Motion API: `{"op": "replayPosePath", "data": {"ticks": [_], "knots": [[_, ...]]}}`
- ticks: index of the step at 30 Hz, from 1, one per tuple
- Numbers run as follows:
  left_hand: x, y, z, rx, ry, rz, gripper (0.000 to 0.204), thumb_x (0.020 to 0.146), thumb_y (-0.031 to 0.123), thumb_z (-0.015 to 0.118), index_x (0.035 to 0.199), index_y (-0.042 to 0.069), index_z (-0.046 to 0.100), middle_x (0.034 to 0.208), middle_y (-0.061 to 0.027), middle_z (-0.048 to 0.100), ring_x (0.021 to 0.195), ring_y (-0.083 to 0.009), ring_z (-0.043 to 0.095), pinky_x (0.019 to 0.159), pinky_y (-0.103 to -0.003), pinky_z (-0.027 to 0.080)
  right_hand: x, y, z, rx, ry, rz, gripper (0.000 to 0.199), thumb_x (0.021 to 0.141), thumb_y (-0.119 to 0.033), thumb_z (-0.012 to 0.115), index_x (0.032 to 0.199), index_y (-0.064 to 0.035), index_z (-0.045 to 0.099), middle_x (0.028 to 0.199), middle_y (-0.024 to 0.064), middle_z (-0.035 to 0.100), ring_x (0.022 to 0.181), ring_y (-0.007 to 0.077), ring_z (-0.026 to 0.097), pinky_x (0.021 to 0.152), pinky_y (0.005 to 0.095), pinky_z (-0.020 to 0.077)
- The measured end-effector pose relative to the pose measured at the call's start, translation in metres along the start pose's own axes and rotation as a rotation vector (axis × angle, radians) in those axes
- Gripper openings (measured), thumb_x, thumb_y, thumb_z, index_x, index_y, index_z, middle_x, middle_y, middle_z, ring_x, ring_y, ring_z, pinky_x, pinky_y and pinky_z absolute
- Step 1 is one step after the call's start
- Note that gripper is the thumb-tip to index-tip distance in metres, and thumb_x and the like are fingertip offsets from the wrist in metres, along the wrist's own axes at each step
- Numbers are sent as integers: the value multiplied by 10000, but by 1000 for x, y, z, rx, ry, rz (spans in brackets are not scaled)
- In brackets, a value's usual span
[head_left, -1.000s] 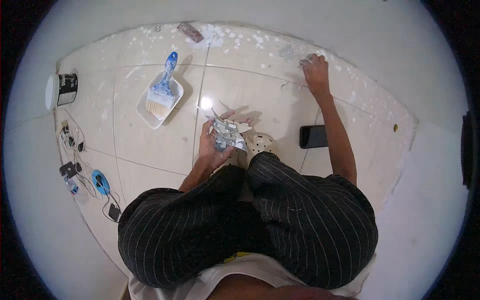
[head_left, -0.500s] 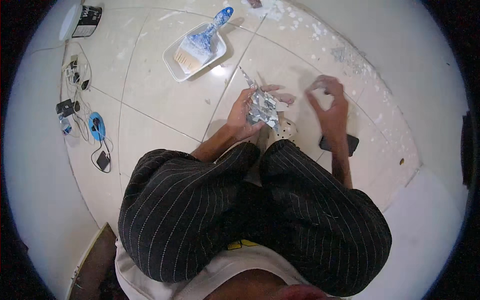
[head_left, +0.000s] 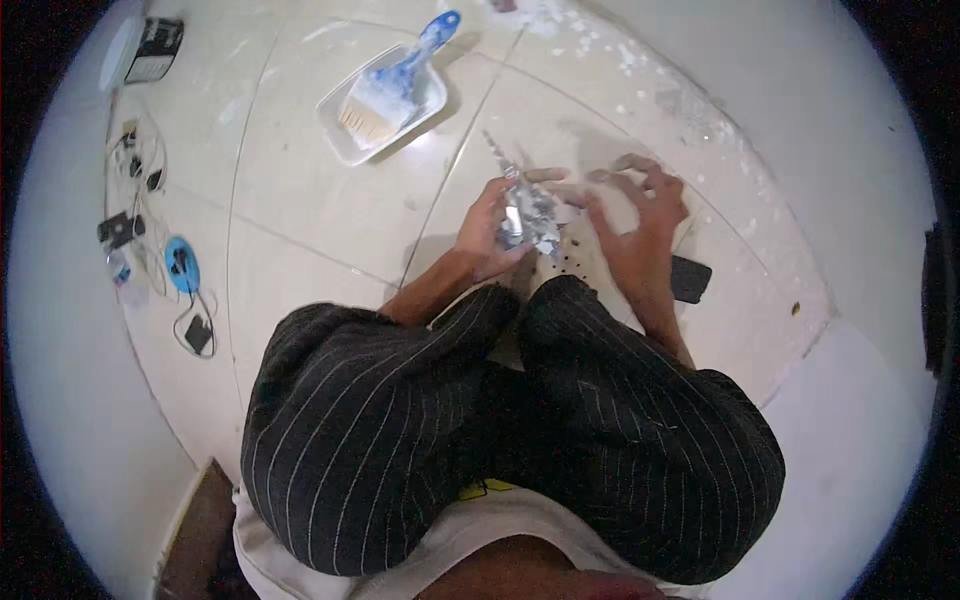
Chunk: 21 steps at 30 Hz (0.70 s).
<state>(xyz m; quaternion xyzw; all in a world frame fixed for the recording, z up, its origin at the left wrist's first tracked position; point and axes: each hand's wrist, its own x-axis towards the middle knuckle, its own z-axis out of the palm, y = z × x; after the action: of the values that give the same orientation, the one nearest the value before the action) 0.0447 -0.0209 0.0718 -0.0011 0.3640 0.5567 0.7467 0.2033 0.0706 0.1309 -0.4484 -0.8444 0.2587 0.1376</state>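
Note:
My left hand [head_left: 480, 235] is closed around a bunch of silvery, mirror-like pieces [head_left: 530, 215] above my knees. A thin pointed piece sticks out of its far end, and light fingertips show along its right side. Just right of it, my right hand [head_left: 645, 225] hovers with thumb and fingers spread, its thumb near the left fingertips. Slight blur covers both hands; I see nothing between the right fingers. Under the bunch shows a pale shoe [head_left: 572, 262] with dark holes. A dark flat phone-like thing [head_left: 691, 279] lies right of my right wrist.
A white tray [head_left: 352, 155] ahead holds a wide blue-handled brush [head_left: 400, 80] coated in white. Tangled cables, a blue round cable holder [head_left: 182, 262] and a black-labelled tub [head_left: 155, 50] lie along the left wall. White spots mark the tiled floor [head_left: 610, 55] near the right wall.
My right hand has moved left toward the silvery bunch, and its fingers have spread from a curled, pinch-like pose. The left hand keeps its grip almost in place. The view has shifted slightly.

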Motion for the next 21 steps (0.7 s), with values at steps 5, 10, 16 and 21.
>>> {"op": "replayPosePath", "data": {"ticks": [5, 10, 16, 21], "knots": [[-5, 5, 13, -209, -48, -40, 601, 968, 415, 267, 1389, 4, 391, 1238, -258, 572, 1050, -311, 622, 893, -404, 525, 27, 91, -16, -46, 265, 212, 214, 809, -239, 711, 1011, -171, 685, 1145, 58, 557, 1075, 294, 447, 918, 503, 301], [3, -7, -1, -121, -87, -99, 601, 959, 430, 272, 1393, 30, 385, 1276, -256, 542, 1154, -333, 564, 962, -418, 493, 60, 197, 16, -283, 234, 261, 280, 832, -235, 667, 1099, -151, 652, 1148, 109, 544, 1071, 316, 445, 901, 520, 329], [1, -9, -3, -122, 51, -94, 588, 957, 424, 280, 1381, 32, 393, 1233, -253, 571, 1123, -334, 587, 930, -402, 511, 113, 197, 24, -506, 125, 86, 303, 842, -163, 595, 1139, -114, 633, 1138, 160, 538, 1079, 345, 441, 910, 496, 363], [-4, -4, -9, 19, 77, -119, 564, 951, 432, 310, 1371, 76, 432, 1220, -147, 608, 1110, -257, 600, 896, -366, 526, 119, 205, 28, -598, 107, -77, 260, 843, -140, 575, 1085, -104, 662, 1128, 170, 546, 1100, 348, 451, 928, 484, 365]]}}
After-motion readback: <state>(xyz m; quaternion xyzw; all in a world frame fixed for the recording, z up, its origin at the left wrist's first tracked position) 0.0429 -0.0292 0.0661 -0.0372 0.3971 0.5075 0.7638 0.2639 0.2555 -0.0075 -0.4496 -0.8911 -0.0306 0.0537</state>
